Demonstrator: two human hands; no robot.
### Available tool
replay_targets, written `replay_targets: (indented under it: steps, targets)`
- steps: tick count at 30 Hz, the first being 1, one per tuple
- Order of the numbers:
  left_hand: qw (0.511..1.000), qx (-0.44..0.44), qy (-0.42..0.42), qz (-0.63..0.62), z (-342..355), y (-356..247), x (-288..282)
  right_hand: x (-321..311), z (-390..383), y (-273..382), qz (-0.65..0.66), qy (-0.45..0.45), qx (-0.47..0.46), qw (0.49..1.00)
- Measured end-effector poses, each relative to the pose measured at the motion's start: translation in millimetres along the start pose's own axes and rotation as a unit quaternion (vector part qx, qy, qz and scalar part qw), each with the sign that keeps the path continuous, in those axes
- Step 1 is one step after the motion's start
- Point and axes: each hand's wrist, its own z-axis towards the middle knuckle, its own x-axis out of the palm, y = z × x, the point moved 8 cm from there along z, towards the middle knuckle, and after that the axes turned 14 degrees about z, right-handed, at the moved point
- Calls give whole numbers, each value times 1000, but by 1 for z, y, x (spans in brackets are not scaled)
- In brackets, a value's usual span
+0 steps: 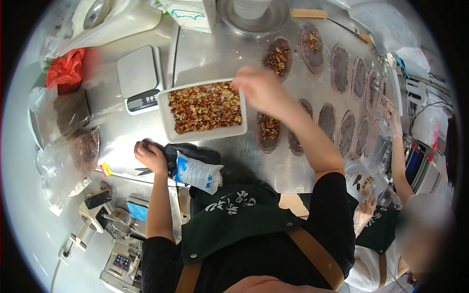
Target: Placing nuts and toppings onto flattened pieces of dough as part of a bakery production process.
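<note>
A white rectangular tray point(165, 117) holds chopped walnuts with reddish bits point(205, 110). My right hand point(259, 90) is at the tray's right rim, smeared by motion, so its fingers do not show clearly. To its right lie oval purplish dough pieces spread with grey paste, some with nuts on top, such as one dough oval point(268, 141). My left hand point(151, 156) rests near the table's front edge with curled fingers over something dark that I cannot make out. Beside it are a black bundle point(195, 153), a white-and-blue packet point(198, 172) and grey blades point(144, 171).
A digital scale point(138, 73) stands left of the tray. Behind are a carton point(190, 14) and a round metal dish point(253, 27). Plastic bags point(58, 161) line the left side. At the right, a co-worker's gloved hand point(392, 119) reaches over the far dough ovals.
</note>
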Motion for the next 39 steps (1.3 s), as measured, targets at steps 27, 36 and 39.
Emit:
replay_targets:
  steps: [27, 36, 39]
  targets:
    - [1000, -15, 2, 1, -3, 6, 1, 119, 9, 3, 24, 81, -33, 996]
    - [1000, -7, -8, 16, 0, 3, 0, 8, -45, -60, 548, -147, 234, 789]
    - [1000, -2, -4, 25, 0, 3, 0, -69, -70, -99, 466, -288, 250, 799]
